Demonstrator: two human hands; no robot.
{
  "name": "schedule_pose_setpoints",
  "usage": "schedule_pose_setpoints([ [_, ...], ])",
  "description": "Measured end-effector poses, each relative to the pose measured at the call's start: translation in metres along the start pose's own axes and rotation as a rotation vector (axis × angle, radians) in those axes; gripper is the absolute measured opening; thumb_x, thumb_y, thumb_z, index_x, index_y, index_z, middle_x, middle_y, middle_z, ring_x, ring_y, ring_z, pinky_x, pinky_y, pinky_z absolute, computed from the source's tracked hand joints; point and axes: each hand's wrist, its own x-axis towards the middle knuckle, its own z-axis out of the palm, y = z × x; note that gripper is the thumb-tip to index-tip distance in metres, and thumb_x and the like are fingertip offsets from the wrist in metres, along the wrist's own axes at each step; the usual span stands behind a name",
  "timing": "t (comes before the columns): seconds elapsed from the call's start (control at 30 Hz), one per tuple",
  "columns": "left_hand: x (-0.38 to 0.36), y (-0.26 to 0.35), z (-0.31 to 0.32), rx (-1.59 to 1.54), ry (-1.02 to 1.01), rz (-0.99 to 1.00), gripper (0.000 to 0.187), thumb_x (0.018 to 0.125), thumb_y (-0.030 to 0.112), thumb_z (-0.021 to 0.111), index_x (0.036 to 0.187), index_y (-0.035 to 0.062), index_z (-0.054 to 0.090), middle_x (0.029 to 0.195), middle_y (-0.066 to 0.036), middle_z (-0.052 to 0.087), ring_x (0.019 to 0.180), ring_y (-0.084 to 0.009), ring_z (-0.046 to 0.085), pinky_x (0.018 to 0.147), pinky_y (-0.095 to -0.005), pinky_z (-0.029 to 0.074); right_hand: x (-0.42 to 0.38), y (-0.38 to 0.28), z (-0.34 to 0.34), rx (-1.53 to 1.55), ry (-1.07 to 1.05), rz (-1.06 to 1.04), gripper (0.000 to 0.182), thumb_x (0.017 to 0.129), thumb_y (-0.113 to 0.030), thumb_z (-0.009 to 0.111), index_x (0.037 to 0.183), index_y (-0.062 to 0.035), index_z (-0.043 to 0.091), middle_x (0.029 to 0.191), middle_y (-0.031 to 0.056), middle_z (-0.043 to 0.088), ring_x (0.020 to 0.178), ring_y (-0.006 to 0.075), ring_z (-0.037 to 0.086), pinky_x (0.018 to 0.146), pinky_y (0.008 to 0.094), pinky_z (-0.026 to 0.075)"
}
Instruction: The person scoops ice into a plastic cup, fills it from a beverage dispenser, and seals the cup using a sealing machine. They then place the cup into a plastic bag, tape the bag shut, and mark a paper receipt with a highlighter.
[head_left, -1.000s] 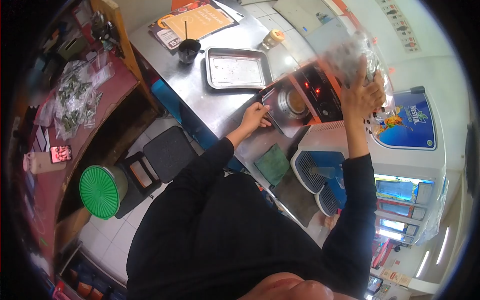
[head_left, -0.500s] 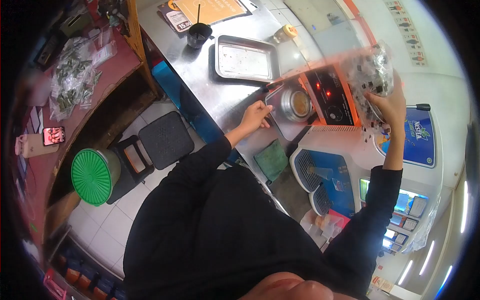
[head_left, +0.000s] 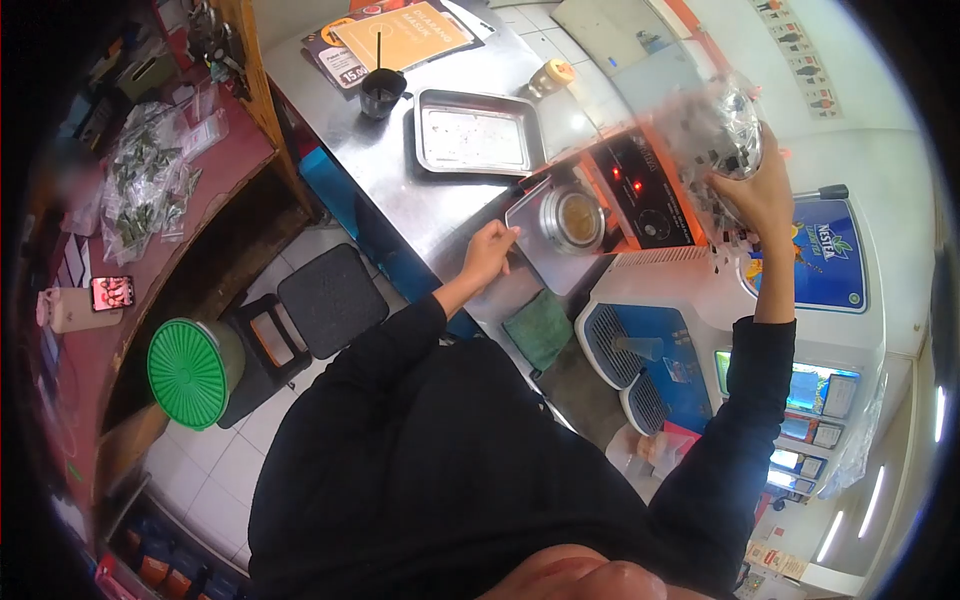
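Observation:
My left hand (head_left: 487, 251) is closed, its thumb and fingertips at the near left edge of a flat metal tray (head_left: 548, 252). A round metal ring on that tray holds a cup (head_left: 578, 219) with something brownish in it. Behind it stands an orange machine with a black control panel (head_left: 645, 190), two red lights and a dial, which looks like a cup sealer. My right hand (head_left: 757, 197) is wrapped round a roll of clear plastic film (head_left: 735, 135) with dark printed marks at the machine's top. The fingers on the film's far side are hidden.
A steel baking tray (head_left: 478, 165), a black cup with a straw (head_left: 382, 95) and a lidded jar (head_left: 552, 77) stand on the counter. A green cloth (head_left: 540, 330) lies near a drink dispenser's drip tray (head_left: 607, 345). A green-lidded tub (head_left: 188, 372) stands beside a black stool (head_left: 333, 300).
The view has shifted slightly. My left fingers now rest against the tray's edge, and the wrist has turned a little. My right hand remains on the film.

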Motion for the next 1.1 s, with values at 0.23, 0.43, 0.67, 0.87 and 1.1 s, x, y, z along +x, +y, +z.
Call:
schedule_pose_setpoints([
  [0.23, 0.035, -0.017, -0.015, -0.167, 0.029, -0.246, 0.066, 0.094, 0.067, 0.039, 0.107, 0.0058, 0.06, 0.098, -0.01, 0.063, 0.071, -0.0159, 0.064, 0.062, -0.0291, 0.05, -0.049, -0.042, 0.008, 0.164, 0.414, -0.53, 0.05, 0.08, -0.006, 0.064, 0.129, -0.0061, 0.057, 0.122, 0.016, 0.062, 0.12, 0.0335, 0.056, 0.107, 0.0476, 0.037],
  [0.43, 0.085, -0.048, 0.011, -0.736, -0.181, -0.475, 0.094, 0.086, 0.082, 0.027, 0.14, 0.0077, 0.046, 0.137, -0.011, 0.054, 0.122, -0.0276, 0.052, 0.105, -0.0449, 0.038, -0.141, -0.068, 0.174, 0.652, -0.041, -0.313, 0.05, 0.088, -0.009, 0.056, 0.137, -0.0024, 0.049, 0.144, 0.0212, 0.046, 0.135, 0.0356, 0.042, 0.114, 0.0476, 0.028],
  [0.67, 0.095, -0.039, 0.026, -0.935, -0.419, -0.262, 0.094, 0.086, 0.082, 0.021, 0.147, 0.0125, 0.038, 0.145, -0.011, 0.047, 0.133, -0.0299, 0.044, 0.112, -0.0474, 0.033, -0.15, -0.051, 0.227, 0.425, -0.227, -0.224, 0.067, 0.091, -0.029, 0.06, 0.149, -0.0072, 0.033, 0.155, 0.0211, 0.026, 0.144, 0.0364, 0.024, 0.115, 0.047, 0.024],
  [0.87, 0.115, -0.034, 0.04, -0.953, -0.484, -0.134, 0.092, 0.088, 0.08, 0.02, 0.148, 0.012, 0.037, 0.148, -0.012, 0.043, 0.135, -0.0307, 0.042, 0.112, -0.0478, 0.033, -0.125, -0.058, 0.198, 0.501, -0.218, -0.205, 0.084, 0.071, -0.031, 0.079, 0.144, -0.0131, 0.04, 0.14, 0.0181, 0.041, 0.131, 0.0368, 0.04, 0.107, 0.046, 0.036],
  [1.1, 0.114, -0.037, 0.043, -0.942, -0.485, -0.203, 0.094, 0.087, 0.081, 0.02, 0.148, 0.012, 0.036, 0.148, -0.013, 0.042, 0.135, -0.0312, 0.041, 0.113, -0.0483, 0.031, -0.13, -0.077, 0.17, 0.402, -0.171, -0.158, 0.082, 0.055, -0.014, 0.081, 0.132, -0.017, 0.051, 0.123, 0.013, 0.048, 0.11, 0.0351, 0.051, 0.09, 0.0444, 0.048],
])
